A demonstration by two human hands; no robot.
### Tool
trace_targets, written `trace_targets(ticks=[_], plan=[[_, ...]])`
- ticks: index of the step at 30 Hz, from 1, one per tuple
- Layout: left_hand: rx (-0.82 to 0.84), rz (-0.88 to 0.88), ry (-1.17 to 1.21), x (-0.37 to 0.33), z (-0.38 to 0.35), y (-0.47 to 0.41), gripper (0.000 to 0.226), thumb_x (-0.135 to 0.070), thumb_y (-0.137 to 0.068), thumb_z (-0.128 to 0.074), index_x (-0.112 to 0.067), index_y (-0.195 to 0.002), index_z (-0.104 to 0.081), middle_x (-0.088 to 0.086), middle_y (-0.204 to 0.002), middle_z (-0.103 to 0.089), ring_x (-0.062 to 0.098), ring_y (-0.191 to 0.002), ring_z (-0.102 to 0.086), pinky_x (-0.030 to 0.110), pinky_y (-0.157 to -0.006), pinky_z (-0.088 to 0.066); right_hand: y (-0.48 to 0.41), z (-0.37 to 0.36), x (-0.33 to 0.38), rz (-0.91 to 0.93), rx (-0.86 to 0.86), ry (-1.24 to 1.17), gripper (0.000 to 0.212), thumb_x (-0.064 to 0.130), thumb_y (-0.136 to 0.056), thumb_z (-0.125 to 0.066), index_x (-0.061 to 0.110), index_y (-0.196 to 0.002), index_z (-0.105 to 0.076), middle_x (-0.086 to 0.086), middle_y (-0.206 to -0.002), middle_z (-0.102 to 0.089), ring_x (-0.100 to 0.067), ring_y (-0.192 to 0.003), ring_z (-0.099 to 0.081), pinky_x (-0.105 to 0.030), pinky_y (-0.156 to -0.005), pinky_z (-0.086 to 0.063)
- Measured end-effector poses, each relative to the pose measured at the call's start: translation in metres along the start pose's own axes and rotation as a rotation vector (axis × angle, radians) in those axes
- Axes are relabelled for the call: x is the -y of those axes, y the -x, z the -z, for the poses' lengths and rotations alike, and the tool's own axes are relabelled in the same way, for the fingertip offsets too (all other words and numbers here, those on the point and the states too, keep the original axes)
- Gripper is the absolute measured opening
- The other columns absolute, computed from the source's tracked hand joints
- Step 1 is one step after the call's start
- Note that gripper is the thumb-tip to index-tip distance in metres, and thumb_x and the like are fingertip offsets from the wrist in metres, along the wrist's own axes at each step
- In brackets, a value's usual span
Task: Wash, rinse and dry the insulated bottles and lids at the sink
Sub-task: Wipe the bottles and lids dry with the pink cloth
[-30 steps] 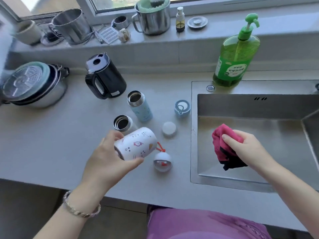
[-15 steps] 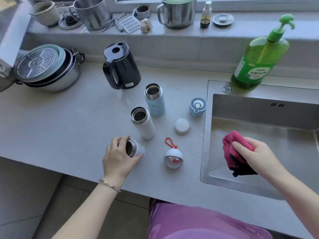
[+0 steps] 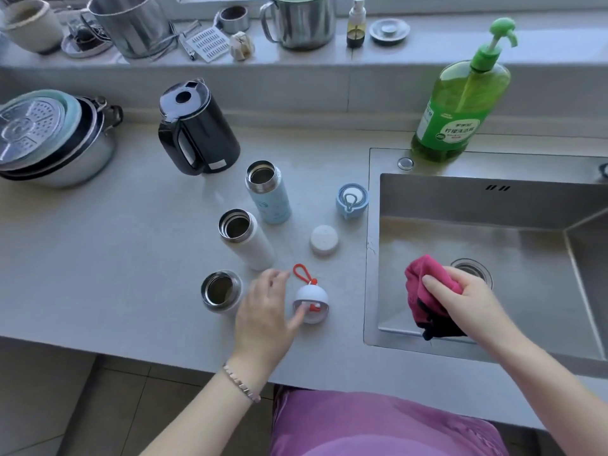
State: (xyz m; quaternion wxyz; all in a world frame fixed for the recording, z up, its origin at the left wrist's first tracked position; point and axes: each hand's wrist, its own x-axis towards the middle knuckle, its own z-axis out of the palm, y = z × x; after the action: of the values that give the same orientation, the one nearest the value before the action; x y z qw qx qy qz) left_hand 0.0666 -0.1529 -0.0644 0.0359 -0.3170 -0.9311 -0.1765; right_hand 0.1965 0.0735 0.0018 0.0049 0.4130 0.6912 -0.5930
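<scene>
Three open insulated bottles stand upright on the grey counter: a light blue one (image 3: 268,192), a tall white one (image 3: 245,238) and a short white one (image 3: 219,292) nearest me. Right of them lie a blue lid (image 3: 351,199), a flat white lid (image 3: 324,240) and a round white lid with a red loop (image 3: 311,299). My left hand (image 3: 266,311) hovers between the short bottle and the round lid, fingers spread, thumb touching the lid's edge. Over the steel sink (image 3: 493,205), my right hand (image 3: 467,301) grips a pink and black cloth (image 3: 424,291).
A black kettle (image 3: 197,130) stands behind the bottles and stacked pots (image 3: 49,139) sit at the far left. A green soap pump bottle (image 3: 460,100) is at the sink's back corner. The window ledge holds metal mugs (image 3: 299,18), a grater and small jars.
My left hand set the short white bottle upright on the counter, let go of it and moved right to the round lid. My right hand kept the cloth over the sink.
</scene>
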Motion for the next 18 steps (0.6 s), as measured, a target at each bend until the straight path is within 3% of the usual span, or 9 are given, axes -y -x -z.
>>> trace_targets(ticks=[3,5,9,11,14,16,18], plan=[[0.534,0.113,-0.15,-0.023,-0.027,-0.015,0.078,-0.054,-0.077,-0.062,-0.031,-0.142,-0.025,0.003,-0.143,-0.028,0.026,-0.117,-0.044,0.033,-0.091,-0.04,0.006,0.003,-0.005,-0.054,-0.002,-0.049,0.016,0.002,-0.092,-0.046,0.002,-0.083,-0.059,-0.013,-0.066,-0.056,-0.028,-0.052,-0.052,-0.055,-0.055,-0.052],[0.674,0.085,-0.277,-0.029,-0.044,-0.023,0.076,-0.05,-0.078,-0.063,-0.033,-0.141,-0.023,0.004,-0.144,-0.024,0.028,-0.116,-0.041,0.034,-0.085,-0.041,0.01,0.007,-0.009,-0.089,-0.009,-0.074,0.014,0.002,-0.093,-0.045,-0.001,-0.086,-0.057,-0.016,-0.066,-0.054,-0.03,-0.052,-0.052,-0.059,-0.054,-0.05],[0.659,0.096,-0.236,-0.037,-0.053,-0.029,0.051,-0.03,-0.082,-0.055,-0.025,-0.129,-0.038,0.004,-0.132,-0.037,0.03,-0.107,-0.045,0.029,-0.071,-0.038,0.014,0.021,-0.022,-0.12,-0.055,-0.093,0.015,0.004,-0.093,-0.047,0.005,-0.087,-0.06,-0.017,-0.065,-0.055,-0.031,-0.051,-0.054,-0.059,-0.053,-0.051],[0.542,0.1,0.023,-0.052,-0.048,-0.035,0.053,-0.033,-0.075,-0.064,-0.028,-0.124,-0.045,-0.001,-0.122,-0.045,0.025,-0.103,-0.05,0.029,-0.076,-0.045,0.015,0.03,-0.027,-0.138,-0.091,-0.108,0.014,0.004,-0.093,-0.047,0.004,-0.087,-0.06,-0.016,-0.064,-0.056,-0.03,-0.05,-0.055,-0.055,-0.052,-0.052],[0.385,0.005,0.577,-0.096,-0.034,-0.057,0.06,-0.031,-0.065,-0.078,-0.03,-0.119,-0.053,-0.007,-0.116,-0.05,0.001,-0.094,-0.055,0.026,-0.082,-0.049,0.013,0.041,-0.031,-0.134,-0.145,-0.142,0.013,0.001,-0.093,-0.045,-0.003,-0.088,-0.057,-0.015,-0.061,-0.053,-0.024,-0.044,-0.051,-0.036,-0.044,-0.051],[0.391,-0.065,0.688,-0.121,-0.034,-0.073,0.063,-0.027,-0.063,-0.081,-0.028,-0.12,-0.054,-0.004,-0.118,-0.047,-0.006,-0.09,-0.053,0.018,-0.082,-0.048,0.01,0.048,-0.033,-0.096,-0.184,-0.136,0.014,-0.002,-0.092,-0.045,-0.005,-0.087,-0.057,-0.014,-0.063,-0.051,-0.015,-0.041,-0.048,-0.02,-0.042,-0.045],[0.496,0.011,0.633,-0.137,-0.038,-0.088,0.063,-0.023,-0.065,-0.082,-0.031,-0.121,-0.054,-0.001,-0.117,-0.042,-0.002,-0.081,-0.055,0.016,-0.083,-0.047,0.007,0.056,-0.035,-0.067,-0.22,-0.118,0.015,-0.002,-0.092,-0.045,0.0,-0.082,-0.057,-0.012,-0.064,-0.051,-0.012,-0.043,-0.047,-0.013,-0.039,-0.037]])
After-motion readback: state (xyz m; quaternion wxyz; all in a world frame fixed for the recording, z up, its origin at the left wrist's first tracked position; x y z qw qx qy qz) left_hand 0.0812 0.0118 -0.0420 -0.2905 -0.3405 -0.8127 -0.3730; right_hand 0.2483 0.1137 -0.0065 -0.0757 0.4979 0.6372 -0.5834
